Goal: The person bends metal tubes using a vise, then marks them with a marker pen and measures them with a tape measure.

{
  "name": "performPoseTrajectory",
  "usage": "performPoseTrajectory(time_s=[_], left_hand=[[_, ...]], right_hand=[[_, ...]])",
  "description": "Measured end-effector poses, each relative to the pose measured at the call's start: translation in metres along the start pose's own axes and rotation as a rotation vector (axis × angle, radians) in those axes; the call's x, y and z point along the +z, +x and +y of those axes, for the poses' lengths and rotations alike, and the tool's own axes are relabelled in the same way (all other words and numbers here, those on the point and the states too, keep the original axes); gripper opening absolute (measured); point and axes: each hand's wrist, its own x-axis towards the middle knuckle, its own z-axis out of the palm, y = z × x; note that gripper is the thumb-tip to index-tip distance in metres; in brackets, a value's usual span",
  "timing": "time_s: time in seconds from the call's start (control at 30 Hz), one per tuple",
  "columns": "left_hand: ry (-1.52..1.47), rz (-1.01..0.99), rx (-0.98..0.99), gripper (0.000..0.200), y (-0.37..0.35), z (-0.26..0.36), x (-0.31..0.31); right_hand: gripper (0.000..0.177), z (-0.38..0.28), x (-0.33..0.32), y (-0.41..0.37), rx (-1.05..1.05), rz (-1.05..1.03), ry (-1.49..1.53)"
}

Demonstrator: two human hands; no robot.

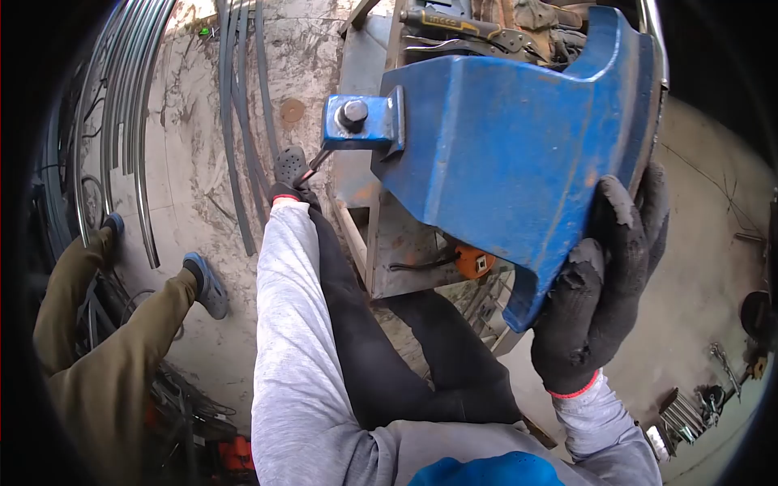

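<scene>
Blue vise [502, 154] partly hides the gripping right hand [600, 283]

I'm seeing the left hand [289, 174], left of centre, wearing a dark knitted glove with a dotted back and a thin red band at the cuff. The right hand [604, 275], at the right of the frame, is wearing a dark glove that is fraying into grey fuzz on the fingers and ending in a red-edged cuff [577, 393]. Light grey sleeves [292, 340] are covering both arms, black trousers [381, 356] are showing between them, and a bright blue patch [486, 471] is showing at the bottom edge.
</scene>
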Motion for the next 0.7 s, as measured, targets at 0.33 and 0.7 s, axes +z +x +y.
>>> performPoseTrajectory(time_s=[0.33,0.7], left_hand=[[0.347,0.442,-0.399,0.042,-0.146,-0.141,-0.003],[-0.640,0.501,0.004,0.030,-0.339,0.097,-0.087]], right_hand=[[0.042,0.004,0.004,-0.003,-0.138,0.094,0.155],[0.043,-0.013,-0.026,0.000,0.062,0.082,-0.028]])
